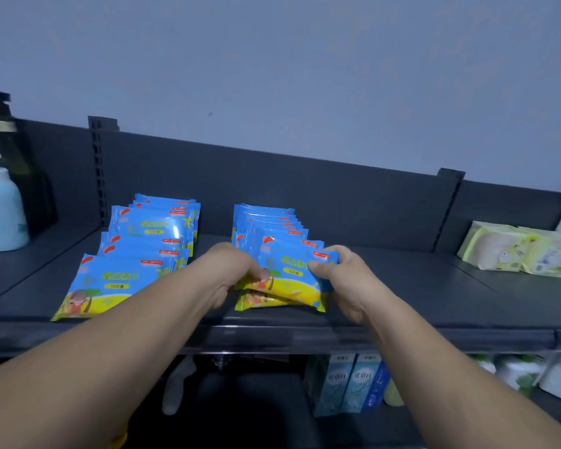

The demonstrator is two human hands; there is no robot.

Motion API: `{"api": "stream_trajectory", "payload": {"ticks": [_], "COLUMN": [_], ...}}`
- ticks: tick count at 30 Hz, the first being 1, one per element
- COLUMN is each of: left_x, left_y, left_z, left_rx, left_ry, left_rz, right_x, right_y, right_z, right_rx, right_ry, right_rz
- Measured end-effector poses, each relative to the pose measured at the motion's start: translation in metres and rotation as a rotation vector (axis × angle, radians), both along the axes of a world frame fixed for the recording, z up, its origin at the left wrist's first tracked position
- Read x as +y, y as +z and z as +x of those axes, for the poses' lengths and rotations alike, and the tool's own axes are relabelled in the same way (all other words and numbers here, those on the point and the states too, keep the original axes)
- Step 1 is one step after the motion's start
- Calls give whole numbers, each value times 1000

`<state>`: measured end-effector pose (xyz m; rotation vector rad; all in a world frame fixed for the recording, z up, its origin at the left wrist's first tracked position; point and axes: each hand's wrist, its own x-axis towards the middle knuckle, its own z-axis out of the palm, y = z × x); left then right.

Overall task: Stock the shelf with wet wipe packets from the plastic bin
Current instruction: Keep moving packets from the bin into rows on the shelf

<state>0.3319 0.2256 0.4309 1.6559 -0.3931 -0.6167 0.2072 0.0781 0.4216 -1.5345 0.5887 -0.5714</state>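
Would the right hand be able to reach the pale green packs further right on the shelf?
Probably yes: bare shelf lies between the right hand and the pale green packs, though it grips a wipe packet now.

Pretty plain here: left forearm and right forearm are bare right to the near edge, left hand and right hand bare too.

Both forearms stretched forward, converging; left grip fingers curled, pinching; right grip curled, thumb pressing inward
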Motion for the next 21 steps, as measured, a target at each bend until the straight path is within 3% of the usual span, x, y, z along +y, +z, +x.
{"api": "stream_trajectory", "payload": {"ticks": [3, 8, 13, 16, 21], "left_x": [2, 6, 9, 6, 7], "left_y": [1, -7, -10, -11, -9], "left_z": [1, 1, -8, -6, -4], "left_rx": [-70, -138, -148, -113, -45], "left_ry": [-12, -100, -168, -207, -246], "left_rz": [-52, 163, 302, 256, 141], "right_x": [-1, 3, 5, 12, 17], "right_y": [-1, -9, -9, -8, -5], "right_z": [-3, -6, -7, -6, -8], "right_rx": [-25, 90, -9, -22, 19], "right_ry": [47, 152, 161, 165, 242], "right_rz": [-43, -17, 82, 139, 27]}}
